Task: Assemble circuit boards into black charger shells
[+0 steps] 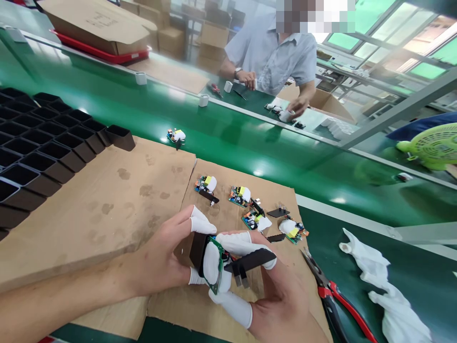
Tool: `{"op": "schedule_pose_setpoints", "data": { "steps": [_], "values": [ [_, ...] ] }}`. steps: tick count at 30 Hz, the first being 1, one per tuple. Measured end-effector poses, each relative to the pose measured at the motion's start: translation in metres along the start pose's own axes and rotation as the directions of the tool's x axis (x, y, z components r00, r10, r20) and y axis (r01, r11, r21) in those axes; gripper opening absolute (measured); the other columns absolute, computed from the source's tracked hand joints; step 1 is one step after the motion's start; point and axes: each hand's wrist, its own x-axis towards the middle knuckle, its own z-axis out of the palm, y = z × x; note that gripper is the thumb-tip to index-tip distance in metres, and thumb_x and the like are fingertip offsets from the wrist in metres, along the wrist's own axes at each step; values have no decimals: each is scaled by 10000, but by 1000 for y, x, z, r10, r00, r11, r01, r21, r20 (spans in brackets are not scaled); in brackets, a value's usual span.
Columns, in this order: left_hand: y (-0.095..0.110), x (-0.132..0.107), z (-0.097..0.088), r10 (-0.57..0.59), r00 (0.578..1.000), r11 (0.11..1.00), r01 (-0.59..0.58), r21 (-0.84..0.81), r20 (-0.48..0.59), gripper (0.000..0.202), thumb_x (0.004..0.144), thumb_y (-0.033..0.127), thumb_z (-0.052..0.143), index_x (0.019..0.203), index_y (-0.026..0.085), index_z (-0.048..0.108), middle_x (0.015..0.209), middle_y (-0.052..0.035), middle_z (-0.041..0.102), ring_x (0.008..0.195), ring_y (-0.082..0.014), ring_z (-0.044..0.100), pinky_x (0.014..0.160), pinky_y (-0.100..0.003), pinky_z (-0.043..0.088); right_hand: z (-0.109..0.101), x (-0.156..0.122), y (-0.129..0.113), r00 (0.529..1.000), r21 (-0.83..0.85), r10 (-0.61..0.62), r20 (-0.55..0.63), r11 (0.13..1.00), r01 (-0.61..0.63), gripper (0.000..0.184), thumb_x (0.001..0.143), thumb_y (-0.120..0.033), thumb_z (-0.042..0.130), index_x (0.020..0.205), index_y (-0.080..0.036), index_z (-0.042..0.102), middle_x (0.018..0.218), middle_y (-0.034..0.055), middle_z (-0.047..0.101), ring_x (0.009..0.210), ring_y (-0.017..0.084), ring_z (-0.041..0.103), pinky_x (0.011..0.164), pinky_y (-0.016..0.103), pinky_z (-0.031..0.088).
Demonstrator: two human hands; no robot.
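My left hand (167, 257), with white finger cots on its fingertips, is closed on a black plastic housing (197, 252). Its open side faces right. My right hand (264, 281), also in finger cots, grips a green circuit board (218, 274) with a white blob on its face. The board's edge is at the housing's mouth; how far inside it sits I cannot tell. From the board, a black end plate with metal prongs (252, 262) hangs on wires against my right fingers. Beyond my hands lie several similar circuit boards (240, 195) on brown cardboard (135, 200).
Rows of black housings (46, 143) stand at the left. Red-handled pliers (332, 290) and a crumpled white cloth (378, 276) lie at the right. Behind runs a green conveyor belt (228, 138) with another board (176, 136). Across it, a person (271, 57) handles small parts.
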Motion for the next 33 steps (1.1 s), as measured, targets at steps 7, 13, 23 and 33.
{"op": "schedule_pose_setpoints", "data": {
  "steps": [7, 13, 23, 33],
  "values": [
    [0, 1, 1, -8, 1000, 1000, 8, 21, -8, 506, 771, 27, 949, 1151, 240, 692, 1066, -4, 645, 951, -181, 653, 809, -285, 524, 7, -2, -4, 1000, -2, -2, -17, 1000, 2, 768, 941, -263, 950, 1615, -361, 594, 1405, 95, 762, 1243, 302, 802, 968, 355, 721],
    [0, 1, 0, 0, 1000, 998, 0, 68, 11, 492, 770, 2, 900, 1160, 230, 706, 1059, -11, 646, 941, -186, 647, 792, -287, 517, 6, -6, 4, 999, 1, 35, 4, 999, -35, 762, 885, -187, 976, 1551, -355, 646, 1456, 100, 756, 1273, 310, 796, 988, 357, 724],
    [-6, -1, 4, 11, 1000, 997, -12, 73, 6, 410, 806, 61, 890, 1135, 217, 701, 1056, -39, 660, 940, -217, 653, 779, -310, 523, 3, -5, -2, 997, -13, 73, -4, 997, -73, 795, 860, -230, 992, 1579, -308, 660, 1461, 135, 784, 1260, 352, 824, 1087, 400, 700],
    [-1, 0, 5, 53, 998, 998, -52, 32, -26, 495, 809, 88, 950, 1200, 243, 690, 1070, -30, 671, 943, -197, 684, 789, -285, 543, -16, -23, 7, 951, 165, 213, -223, 970, -179, 674, 787, -366, 1052, 1393, -226, 791, 1277, 194, 851, 1129, 420, 855, 914, 431, 760]
  ]
}}
